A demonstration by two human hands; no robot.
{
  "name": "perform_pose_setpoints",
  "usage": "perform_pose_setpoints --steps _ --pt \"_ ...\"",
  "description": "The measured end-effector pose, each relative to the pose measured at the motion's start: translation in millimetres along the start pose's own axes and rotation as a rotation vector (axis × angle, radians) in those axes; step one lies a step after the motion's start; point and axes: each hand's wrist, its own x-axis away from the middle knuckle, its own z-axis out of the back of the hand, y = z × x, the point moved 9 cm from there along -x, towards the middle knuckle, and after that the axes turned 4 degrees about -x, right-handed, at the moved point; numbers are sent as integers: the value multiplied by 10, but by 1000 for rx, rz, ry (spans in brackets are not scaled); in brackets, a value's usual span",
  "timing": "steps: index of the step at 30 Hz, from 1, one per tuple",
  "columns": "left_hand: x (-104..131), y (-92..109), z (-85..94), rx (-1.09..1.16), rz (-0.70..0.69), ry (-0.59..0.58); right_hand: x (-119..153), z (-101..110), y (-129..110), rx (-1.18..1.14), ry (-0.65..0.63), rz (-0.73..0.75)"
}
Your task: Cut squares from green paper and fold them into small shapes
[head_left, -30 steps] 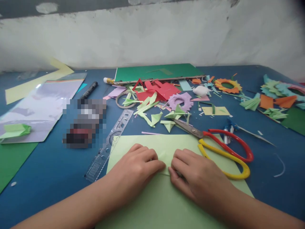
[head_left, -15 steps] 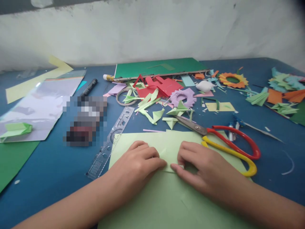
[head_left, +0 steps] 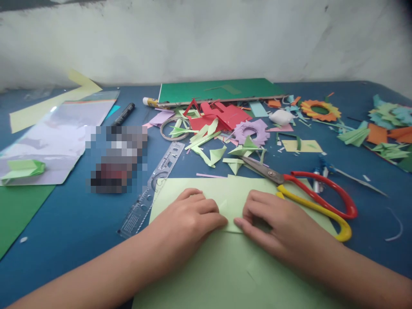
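Note:
A large light green sheet of paper (head_left: 206, 270) lies at the front of the table, and a paler flap or strip of it (head_left: 231, 189) crosses under my hands with its lower edge showing. My left hand (head_left: 193, 219) presses on this paper, fingers curled and thumb pointing right. Facing it, my right hand (head_left: 273, 219) has bent fingers and its thumb at the paper's lower edge. A small gap separates the two thumbs. Scissors (head_left: 283, 178) with red and yellow handles lie partly on the paper, just beyond my right hand. A clear ruler (head_left: 151, 189) rests left of the paper.
Paper scraps (head_left: 222, 116), a tape roll (head_left: 175, 128) and a purple paper ring (head_left: 251, 131) lie beyond the hands. A green board (head_left: 219, 89) is at the back. Left are a black marker (head_left: 124, 113), a blurred-out object (head_left: 117, 159) and a plastic sleeve (head_left: 64, 128).
The whole view has shifted slightly, so things appear a little further right. My right thumb has moved slightly away from the left one; both hands stay on the paper.

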Motion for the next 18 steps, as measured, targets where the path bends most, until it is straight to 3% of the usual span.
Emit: perform_pose_setpoints --steps 6,14,16,18 --pt "14 8 -14 -42 14 -40 -7 4 19 -34 -3 -33" --pt "28 317 -40 -242 -199 -141 -1 130 85 -65 84 -83" --pt "32 325 -52 -269 -199 -152 23 199 72 -109 131 -51" --pt "41 331 -68 -290 -205 -151 70 252 -43 -97 168 85"
